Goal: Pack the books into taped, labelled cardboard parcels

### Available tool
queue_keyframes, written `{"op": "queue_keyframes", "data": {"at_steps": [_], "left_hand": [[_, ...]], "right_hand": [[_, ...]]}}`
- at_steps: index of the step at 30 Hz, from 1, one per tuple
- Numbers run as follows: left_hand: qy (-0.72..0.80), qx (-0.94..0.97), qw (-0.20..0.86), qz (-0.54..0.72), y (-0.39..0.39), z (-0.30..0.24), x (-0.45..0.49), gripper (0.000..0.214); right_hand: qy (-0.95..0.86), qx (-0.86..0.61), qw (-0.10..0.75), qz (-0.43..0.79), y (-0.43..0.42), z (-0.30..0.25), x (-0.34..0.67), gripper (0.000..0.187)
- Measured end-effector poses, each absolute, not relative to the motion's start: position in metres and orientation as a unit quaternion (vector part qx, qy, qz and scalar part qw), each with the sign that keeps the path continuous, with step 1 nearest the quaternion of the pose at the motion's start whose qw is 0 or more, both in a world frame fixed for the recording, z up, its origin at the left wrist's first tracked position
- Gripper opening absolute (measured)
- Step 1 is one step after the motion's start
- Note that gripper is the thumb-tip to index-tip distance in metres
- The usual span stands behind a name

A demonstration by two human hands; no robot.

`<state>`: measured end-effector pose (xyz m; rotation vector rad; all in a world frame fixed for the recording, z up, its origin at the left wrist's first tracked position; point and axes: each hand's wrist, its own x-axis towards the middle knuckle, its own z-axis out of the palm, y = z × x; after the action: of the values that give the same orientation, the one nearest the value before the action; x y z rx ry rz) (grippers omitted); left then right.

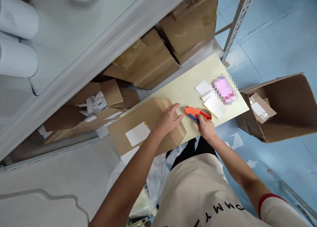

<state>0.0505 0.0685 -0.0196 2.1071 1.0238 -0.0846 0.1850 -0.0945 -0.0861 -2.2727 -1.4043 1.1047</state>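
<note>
A closed cardboard box (146,121) with white labels lies on the pale tabletop (184,88). My left hand (168,119) rests on its right end, over the taped edge, fingers spread and holding nothing. To the right of the box, my right hand (206,128) is closed on a slim blue tool (193,117); whether it is a pen or a cutter I cannot tell. Right behind that tool lies an orange tape dispenser (194,111) with a roll of tape, partly hidden by my fingers. White cards (215,105) lie just beyond it.
A blurred pink object (225,89) lies near the table's right end. An open carton (287,111) on the blue floor holds a small parcel (262,108). Large boxes (146,61) fill the shelf behind the table. An open box with crumpled paper (95,104) is at left.
</note>
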Motion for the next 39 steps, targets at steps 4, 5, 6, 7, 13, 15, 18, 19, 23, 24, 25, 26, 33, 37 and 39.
{"op": "queue_keyframes", "data": {"at_steps": [4, 5, 6, 7, 13, 15, 18, 19, 23, 24, 25, 26, 33, 37, 39], "left_hand": [[0.467, 0.672, 0.565, -0.107, 0.078, -0.024, 0.071, 0.068], [0.465, 0.629, 0.608, -0.137, 0.080, -0.023, 0.074, 0.069], [0.456, 0.594, 0.642, -0.166, 0.081, -0.022, 0.077, 0.070], [0.443, 0.569, 0.666, -0.190, 0.081, -0.020, 0.079, 0.069], [0.411, 0.561, 0.680, -0.232, 0.081, -0.009, 0.091, 0.047], [0.410, 0.584, 0.659, -0.236, 0.080, -0.005, 0.098, 0.041], [0.402, 0.647, 0.596, -0.253, 0.078, 0.000, 0.111, 0.034], [0.400, 0.679, 0.557, -0.263, 0.078, 0.002, 0.116, 0.032], [0.369, 0.788, 0.360, -0.338, 0.083, 0.004, 0.140, 0.026], [0.357, 0.790, 0.333, -0.369, 0.086, 0.001, 0.144, 0.025], [0.345, 0.787, 0.317, -0.402, 0.090, -0.002, 0.148, 0.025], [0.335, 0.783, 0.300, -0.430, 0.096, -0.005, 0.150, 0.026], [0.262, 0.815, 0.107, -0.505, 0.133, -0.037, 0.129, 0.025], [0.219, 0.820, 0.042, -0.526, 0.122, -0.050, 0.111, 0.022], [0.212, 0.813, 0.014, -0.542, 0.113, -0.054, 0.106, 0.023]], "right_hand": [[-0.419, -0.663, 0.387, 0.485, -0.127, -0.080, 0.197, 0.032], [-0.385, -0.619, 0.443, 0.522, -0.134, -0.081, 0.198, 0.034], [-0.347, -0.578, 0.489, 0.553, -0.140, -0.083, 0.199, 0.036], [-0.310, -0.544, 0.524, 0.578, -0.146, -0.084, 0.198, 0.037], [-0.182, -0.451, 0.598, 0.637, -0.164, -0.092, 0.185, 0.045], [-0.163, -0.447, 0.606, 0.637, -0.166, -0.091, 0.181, 0.049], [-0.119, -0.464, 0.612, 0.629, -0.163, -0.088, 0.176, 0.055], [-0.096, -0.482, 0.611, 0.620, -0.159, -0.086, 0.175, 0.056], [0.010, -0.564, 0.595, 0.573, -0.140, -0.084, 0.170, 0.054], [0.030, -0.570, 0.590, 0.571, -0.137, -0.085, 0.169, 0.054], [0.045, -0.568, 0.587, 0.575, -0.137, -0.088, 0.168, 0.053], [0.055, -0.564, 0.584, 0.581, -0.139, -0.091, 0.166, 0.052], [0.105, -0.528, 0.537, 0.650, -0.199, -0.119, 0.129, 0.049], [0.139, -0.491, 0.518, 0.686, -0.211, -0.122, 0.104, 0.049], [0.140, -0.492, 0.513, 0.690, -0.210, -0.120, 0.097, 0.048]]}}
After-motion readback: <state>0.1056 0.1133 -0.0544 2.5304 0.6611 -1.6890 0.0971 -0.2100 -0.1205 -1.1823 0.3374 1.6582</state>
